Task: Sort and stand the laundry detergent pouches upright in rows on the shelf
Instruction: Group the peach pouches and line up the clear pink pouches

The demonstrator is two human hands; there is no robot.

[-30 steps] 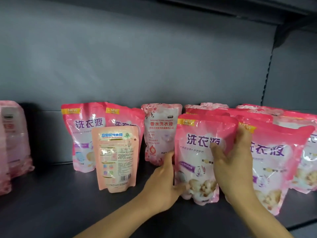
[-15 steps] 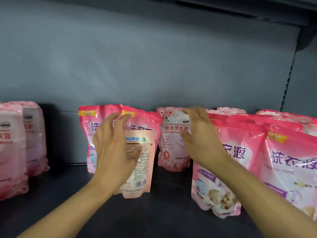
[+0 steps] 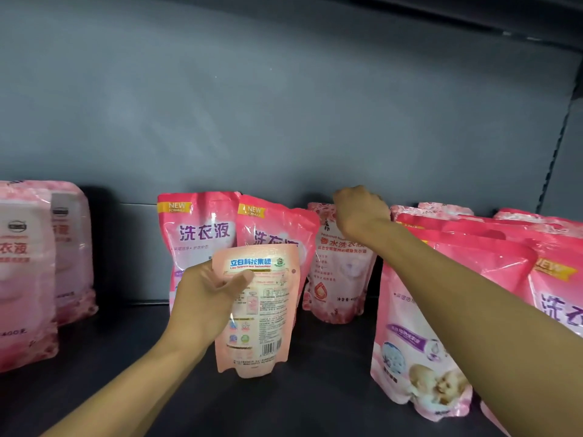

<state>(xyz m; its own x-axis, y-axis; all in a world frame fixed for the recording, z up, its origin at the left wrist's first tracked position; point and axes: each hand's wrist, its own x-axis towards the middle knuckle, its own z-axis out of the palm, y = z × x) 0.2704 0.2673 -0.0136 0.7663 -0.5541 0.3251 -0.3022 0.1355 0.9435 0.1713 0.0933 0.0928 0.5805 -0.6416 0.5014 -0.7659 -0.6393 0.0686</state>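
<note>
My left hand (image 3: 208,294) grips a small peach pouch (image 3: 258,313) turned back-side out, its barcode showing, upright near the shelf's middle. My right hand (image 3: 359,212) reaches to the back and curls over the top edge of a pale floral pouch (image 3: 337,279) that stands against the back wall. Two bright pink pouches (image 3: 202,234) stand side by side behind the peach one. On the right stands a group of several bright pink pouches (image 3: 419,342), partly hidden by my right forearm.
At the far left stand pale pink pouches (image 3: 28,272) in a row. The dark shelf floor (image 3: 315,389) shows bare between the groups. A grey back wall (image 3: 284,121) closes the shelf, and a slotted upright (image 3: 555,152) runs at the right.
Both hands left the front right pink pouch and moved left. My left hand took hold of the peach pouch; my right hand reached back onto the top of the pale floral pouch.
</note>
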